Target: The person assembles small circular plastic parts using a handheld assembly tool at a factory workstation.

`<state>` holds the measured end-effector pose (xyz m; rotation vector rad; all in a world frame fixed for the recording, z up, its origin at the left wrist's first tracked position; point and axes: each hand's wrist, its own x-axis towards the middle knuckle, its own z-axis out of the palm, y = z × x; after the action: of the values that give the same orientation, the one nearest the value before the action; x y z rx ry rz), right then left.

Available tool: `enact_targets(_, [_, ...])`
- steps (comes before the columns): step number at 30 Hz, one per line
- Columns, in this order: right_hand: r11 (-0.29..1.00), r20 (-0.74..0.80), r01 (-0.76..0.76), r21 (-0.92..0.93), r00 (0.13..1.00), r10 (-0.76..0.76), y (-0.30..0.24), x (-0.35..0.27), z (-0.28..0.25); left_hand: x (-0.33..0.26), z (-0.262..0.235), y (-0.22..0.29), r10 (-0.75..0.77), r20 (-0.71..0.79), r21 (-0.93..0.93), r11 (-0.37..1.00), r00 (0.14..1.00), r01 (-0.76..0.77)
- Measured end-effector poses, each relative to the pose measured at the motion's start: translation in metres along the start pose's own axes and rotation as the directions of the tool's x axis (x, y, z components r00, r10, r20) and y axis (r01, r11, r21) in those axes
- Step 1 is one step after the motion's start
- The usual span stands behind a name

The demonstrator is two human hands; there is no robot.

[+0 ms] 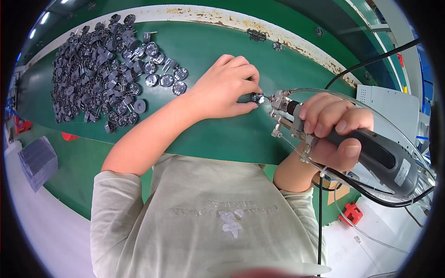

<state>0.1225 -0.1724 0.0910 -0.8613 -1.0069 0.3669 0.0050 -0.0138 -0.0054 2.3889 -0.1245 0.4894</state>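
Small round part point(257, 98) pinched in left hand point(225, 88) fingertips, right hand point(334, 132) tool point(371, 155) tip touching.

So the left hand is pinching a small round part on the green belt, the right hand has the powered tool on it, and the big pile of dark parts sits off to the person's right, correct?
Not quite. The head view shows the pile of dark parts on the person's left, not right. The rest holds: the left hand pinches a small round part on the green belt, and the right hand holds the powered tool to it.

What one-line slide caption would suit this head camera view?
Left hand pinches a small round part against the tip of a powered hand tool held in the right hand, beside a heap of parts.
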Motion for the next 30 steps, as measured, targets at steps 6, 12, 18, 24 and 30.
enact_targets(6, [1.0, 0.031, -0.016, -0.007, 0.999, 0.016, 0.002, 0.003, 0.001, 0.0, 0.0, -0.001, -0.001, 0.003, -0.012, 1.0, 1.0, 0.001])
enact_targets(12, [0.996, 0.019, -0.042, -0.074, 0.999, 0.044, 0.009, 0.012, 0.008, 0.004, 0.0, -0.003, 0.037, 0.002, -0.015, 0.999, 0.999, -0.037])
enact_targets(18, [0.998, 0.096, -0.055, -0.023, 0.994, 0.057, 0.012, 0.007, 0.006, 0.001, -0.001, -0.003, 0.024, 0.023, -0.025, 0.999, 0.999, -0.024])
enact_targets(24, [0.997, 0.203, 0.078, -0.002, 0.976, -0.076, -0.025, 0.007, -0.001, -0.003, -0.003, -0.001, 0.002, -0.028, 0.008, 1.0, 1.0, -0.002])
enact_targets(30, [1.0, 0.081, 0.029, 0.002, 0.996, -0.03, -0.014, 0.0, 0.009, -0.002, -0.004, -0.002, 0.02, 0.034, -0.026, 0.999, 0.999, -0.019])
